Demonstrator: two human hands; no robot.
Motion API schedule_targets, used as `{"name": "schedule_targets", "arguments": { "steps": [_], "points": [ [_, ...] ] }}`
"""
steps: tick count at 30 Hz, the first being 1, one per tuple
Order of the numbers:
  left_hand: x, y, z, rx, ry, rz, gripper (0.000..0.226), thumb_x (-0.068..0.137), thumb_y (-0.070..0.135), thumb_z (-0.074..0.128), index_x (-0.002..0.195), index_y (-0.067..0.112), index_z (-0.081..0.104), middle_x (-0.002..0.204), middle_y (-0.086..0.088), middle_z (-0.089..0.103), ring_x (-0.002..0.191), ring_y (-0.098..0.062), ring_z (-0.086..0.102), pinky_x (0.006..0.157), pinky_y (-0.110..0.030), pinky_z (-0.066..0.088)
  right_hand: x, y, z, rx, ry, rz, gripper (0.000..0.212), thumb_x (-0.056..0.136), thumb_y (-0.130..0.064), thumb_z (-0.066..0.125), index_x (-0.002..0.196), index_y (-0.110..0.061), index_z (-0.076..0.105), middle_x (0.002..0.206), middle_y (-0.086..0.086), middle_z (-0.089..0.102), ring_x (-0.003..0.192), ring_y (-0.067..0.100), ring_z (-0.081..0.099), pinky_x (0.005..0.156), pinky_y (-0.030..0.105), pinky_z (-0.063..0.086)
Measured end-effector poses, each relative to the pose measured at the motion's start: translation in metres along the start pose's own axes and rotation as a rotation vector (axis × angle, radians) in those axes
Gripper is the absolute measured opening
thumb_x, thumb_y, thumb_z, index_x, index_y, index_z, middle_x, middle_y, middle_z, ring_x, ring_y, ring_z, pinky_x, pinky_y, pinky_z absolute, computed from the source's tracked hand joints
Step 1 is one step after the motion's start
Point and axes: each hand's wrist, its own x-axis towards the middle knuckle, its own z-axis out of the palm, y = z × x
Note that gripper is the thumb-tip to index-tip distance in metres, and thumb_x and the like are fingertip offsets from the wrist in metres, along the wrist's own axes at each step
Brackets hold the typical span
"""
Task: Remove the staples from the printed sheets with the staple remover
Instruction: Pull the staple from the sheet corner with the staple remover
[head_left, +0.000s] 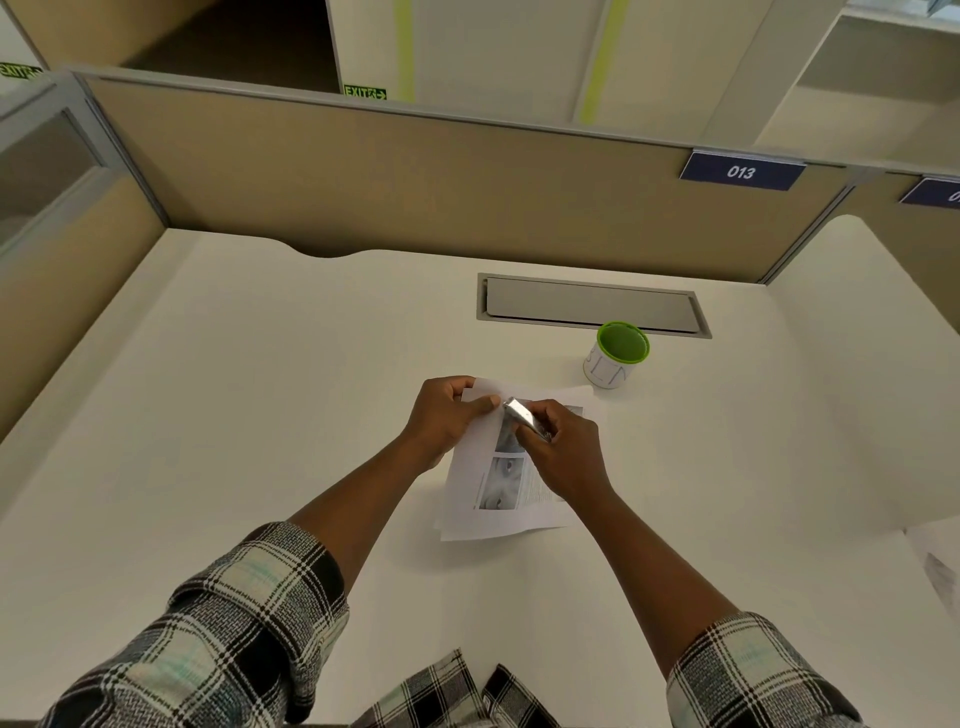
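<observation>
A stack of printed sheets (498, 499) with grey pictures lies on the white desk (260, 415), a little right of centre. My left hand (447, 415) pinches the sheets' top left corner and lifts it slightly. My right hand (563, 452) grips a shiny metal staple remover (522, 413), whose tip points at that same corner, right beside my left thumb. The staple itself is too small to make out.
A white cup with a green rim (618, 356) stands just beyond the sheets to the right. A grey cable flap (592, 304) is set in the desk behind it. More paper (940, 566) lies at the right edge. Beige partition walls (415, 171) enclose the desk.
</observation>
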Motion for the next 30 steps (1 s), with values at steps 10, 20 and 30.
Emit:
{"name": "schedule_targets", "arguments": {
  "steps": [10, 20, 30],
  "points": [
    [-0.0011, 0.0023, -0.0006, 0.010, -0.018, -0.002, 0.024, 0.084, 0.030, 0.071, 0.103, 0.016, 0.065, 0.100, -0.005, 0.066, 0.091, -0.028, 0.064, 0.080, -0.039, 0.059, 0.0006, -0.0023, 0.0018, 0.000, -0.010, 0.003, 0.020, 0.086, -0.019, 0.068, 0.106, -0.018, 0.070, 0.082, -0.013, 0.067, 0.070, -0.002, 0.059, 0.061, 0.006, 0.042],
    [-0.0008, 0.0061, 0.0004, -0.053, 0.024, -0.018, 0.025, 0.080, 0.023, 0.077, 0.101, 0.015, 0.067, 0.100, -0.001, 0.068, 0.091, -0.022, 0.064, 0.077, -0.031, 0.057, -0.0020, -0.0051, 0.0044, -0.012, -0.017, -0.006, 0.020, 0.086, -0.020, 0.069, 0.106, -0.016, 0.069, 0.082, -0.011, 0.066, 0.067, 0.000, 0.058, 0.060, 0.005, 0.041],
    [-0.0013, 0.0057, -0.0018, -0.053, -0.001, -0.033, 0.021, 0.080, 0.011, 0.074, 0.096, 0.021, 0.066, 0.096, 0.002, 0.066, 0.088, -0.021, 0.062, 0.071, -0.028, 0.055, -0.0044, -0.0044, 0.0023, 0.012, -0.003, 0.000, 0.021, 0.084, -0.018, 0.070, 0.105, -0.019, 0.069, 0.080, -0.014, 0.065, 0.068, -0.001, 0.059, 0.059, 0.007, 0.042]
  ]
}}
